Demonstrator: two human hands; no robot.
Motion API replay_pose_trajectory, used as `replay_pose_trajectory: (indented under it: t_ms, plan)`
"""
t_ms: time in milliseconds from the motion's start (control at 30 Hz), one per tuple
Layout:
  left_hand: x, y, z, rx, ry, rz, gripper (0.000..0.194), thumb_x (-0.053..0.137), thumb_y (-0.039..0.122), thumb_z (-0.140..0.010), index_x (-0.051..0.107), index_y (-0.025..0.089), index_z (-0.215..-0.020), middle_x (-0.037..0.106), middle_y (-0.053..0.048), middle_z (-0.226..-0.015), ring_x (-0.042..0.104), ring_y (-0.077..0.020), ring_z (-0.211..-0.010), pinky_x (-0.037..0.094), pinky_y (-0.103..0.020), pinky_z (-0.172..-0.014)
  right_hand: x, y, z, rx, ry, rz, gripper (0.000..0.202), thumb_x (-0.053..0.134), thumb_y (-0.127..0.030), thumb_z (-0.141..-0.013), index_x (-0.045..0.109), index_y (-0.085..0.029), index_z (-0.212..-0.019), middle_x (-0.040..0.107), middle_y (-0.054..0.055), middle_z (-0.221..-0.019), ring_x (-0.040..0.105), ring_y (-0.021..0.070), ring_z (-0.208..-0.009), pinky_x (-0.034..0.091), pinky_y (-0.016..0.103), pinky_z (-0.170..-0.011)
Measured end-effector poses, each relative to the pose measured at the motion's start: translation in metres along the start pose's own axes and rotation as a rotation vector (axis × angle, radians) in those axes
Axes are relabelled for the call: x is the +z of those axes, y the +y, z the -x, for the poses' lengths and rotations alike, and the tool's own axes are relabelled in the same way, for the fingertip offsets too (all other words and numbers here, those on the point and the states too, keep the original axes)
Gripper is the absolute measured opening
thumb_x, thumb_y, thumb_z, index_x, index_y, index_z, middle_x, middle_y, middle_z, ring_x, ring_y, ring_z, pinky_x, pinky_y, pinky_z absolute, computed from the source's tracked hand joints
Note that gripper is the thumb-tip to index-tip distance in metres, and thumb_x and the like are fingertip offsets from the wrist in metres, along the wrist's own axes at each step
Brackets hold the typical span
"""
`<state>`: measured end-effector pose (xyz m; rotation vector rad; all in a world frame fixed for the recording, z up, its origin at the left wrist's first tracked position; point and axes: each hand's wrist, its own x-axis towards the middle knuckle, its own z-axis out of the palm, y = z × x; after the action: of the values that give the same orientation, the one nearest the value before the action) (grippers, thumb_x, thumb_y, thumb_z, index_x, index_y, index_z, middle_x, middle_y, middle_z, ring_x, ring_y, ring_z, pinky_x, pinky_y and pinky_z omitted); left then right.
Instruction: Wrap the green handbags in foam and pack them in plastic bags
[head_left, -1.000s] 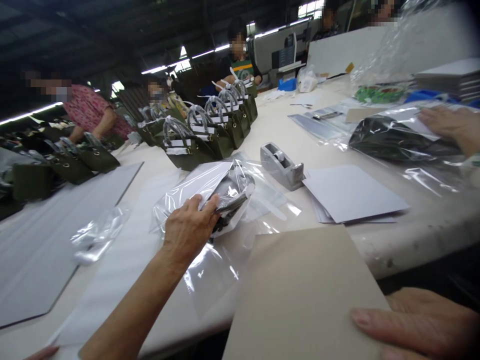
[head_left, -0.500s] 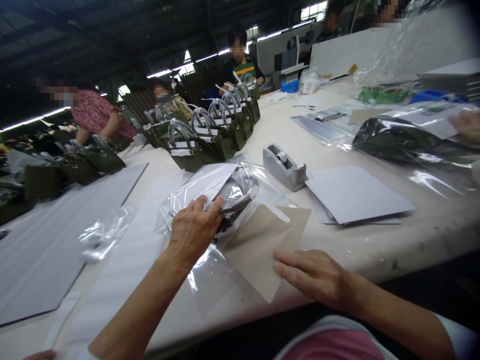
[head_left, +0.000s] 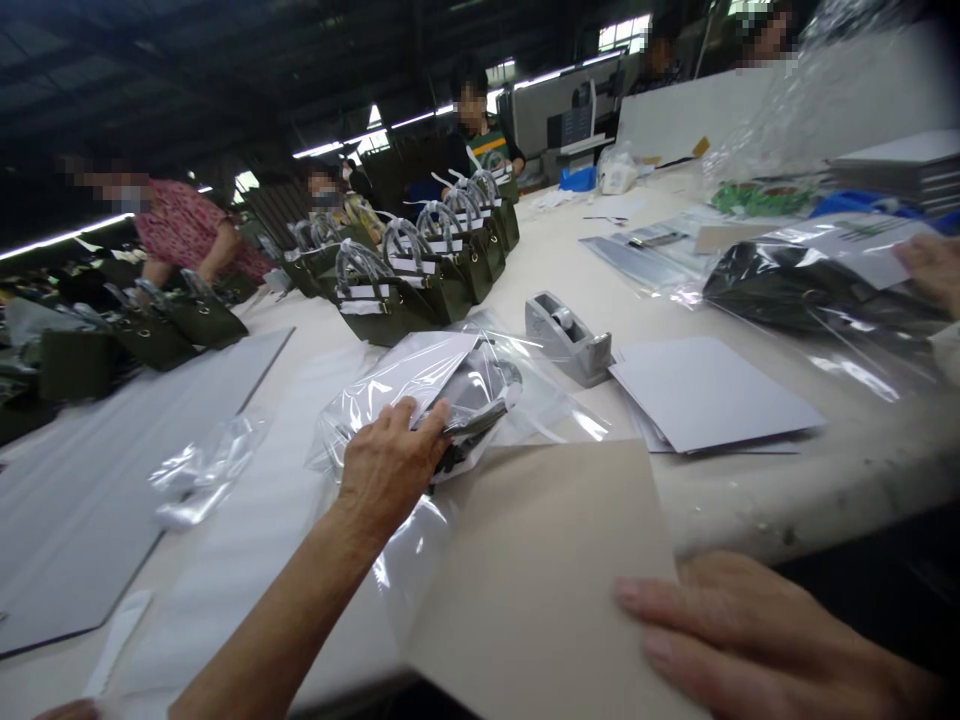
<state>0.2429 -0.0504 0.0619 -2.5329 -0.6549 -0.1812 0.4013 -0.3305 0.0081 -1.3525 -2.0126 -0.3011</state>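
Note:
My left hand [head_left: 394, 455] lies with bent fingers on a clear plastic bag [head_left: 360, 395] that wraps a dark item with grey-wrapped handles and a white sheet [head_left: 431, 360]. Its fingertips press on the wrapped bundle. Low on the right, my right hand [head_left: 742, 630] grips a beige card [head_left: 547, 560] at its right edge, thumb hidden under or behind it. The card is raised near the camera and covers part of the table's front edge. Its upper left side is close to the bundle.
A grey tape dispenser [head_left: 568, 338] and white sheets [head_left: 712, 395] sit beyond the card. Green handbags [head_left: 450, 260] stand in a row behind. At the right, another person's hand [head_left: 934, 265] touches a plastic-wrapped dark bag [head_left: 795, 270]. A grey board [head_left: 112, 480] lies left.
My right hand has moved right and closer to the camera with the beige card, drawing it away from the bundle. My left hand stays on the plastic bag.

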Motion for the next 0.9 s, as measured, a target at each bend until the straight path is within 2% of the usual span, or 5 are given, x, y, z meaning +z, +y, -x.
replay_pose_trajectory:
  t_ms: [133, 333, 667, 800, 900]
  plan:
    - [0.003, -0.001, 0.001, 0.002, 0.025, -0.005, 0.036, 0.043, 0.039, -0.087, 0.045, 0.030, -0.121, 0.054, -0.007, -0.114, 0.059, -0.0245, -0.087, 0.050, -0.035, -0.065, 0.027, 0.022, -0.024, 0.061, 0.138, 0.059, 0.024, 0.053, -0.014, -0.082, 0.060, -0.013, -0.106, 0.063, 0.013, -0.107, 0.059, 0.0143, -0.099, 0.049, 0.020, -0.082]
    - [0.007, -0.003, 0.002, 0.038, 0.031, -0.005, 0.034, 0.041, 0.038, -0.088, 0.046, 0.029, -0.120, 0.054, -0.008, -0.113, 0.058, -0.0252, -0.091, 0.049, -0.034, -0.066, 0.052, 0.027, -0.037, 0.004, 0.133, 0.036, 0.023, 0.049, -0.010, -0.083, 0.057, -0.009, -0.105, 0.063, 0.014, -0.104, 0.061, 0.0153, -0.089, 0.052, 0.023, -0.072]
    - [0.009, -0.003, 0.001, 0.056, 0.033, 0.003, 0.033, 0.037, 0.036, -0.089, 0.047, 0.028, -0.120, 0.053, -0.010, -0.115, 0.058, -0.0257, -0.092, 0.049, -0.035, -0.067, 0.020, -0.007, -0.069, -0.088, 0.001, -0.032, 0.024, 0.038, -0.015, -0.090, 0.058, -0.009, -0.100, 0.065, 0.012, -0.096, 0.063, 0.0141, -0.072, 0.051, 0.022, -0.058]
    - [0.009, -0.003, 0.002, 0.053, 0.029, 0.006, 0.034, 0.039, 0.036, -0.088, 0.047, 0.028, -0.120, 0.052, -0.010, -0.116, 0.058, -0.0261, -0.094, 0.050, -0.035, -0.067, 0.000, -0.016, -0.080, -0.061, -0.117, -0.028, 0.028, 0.035, -0.021, -0.092, 0.060, -0.014, -0.103, 0.065, 0.007, -0.102, 0.062, 0.0127, -0.079, 0.051, 0.019, -0.066]
    - [0.010, -0.003, 0.003, 0.053, 0.030, 0.007, 0.034, 0.040, 0.036, -0.088, 0.046, 0.028, -0.120, 0.053, -0.010, -0.115, 0.058, -0.0258, -0.093, 0.050, -0.035, -0.067, 0.010, -0.007, -0.074, -0.075, -0.015, -0.011, 0.025, 0.037, -0.017, -0.091, 0.059, -0.012, -0.100, 0.066, 0.008, -0.099, 0.062, 0.0127, -0.079, 0.051, 0.019, -0.067]
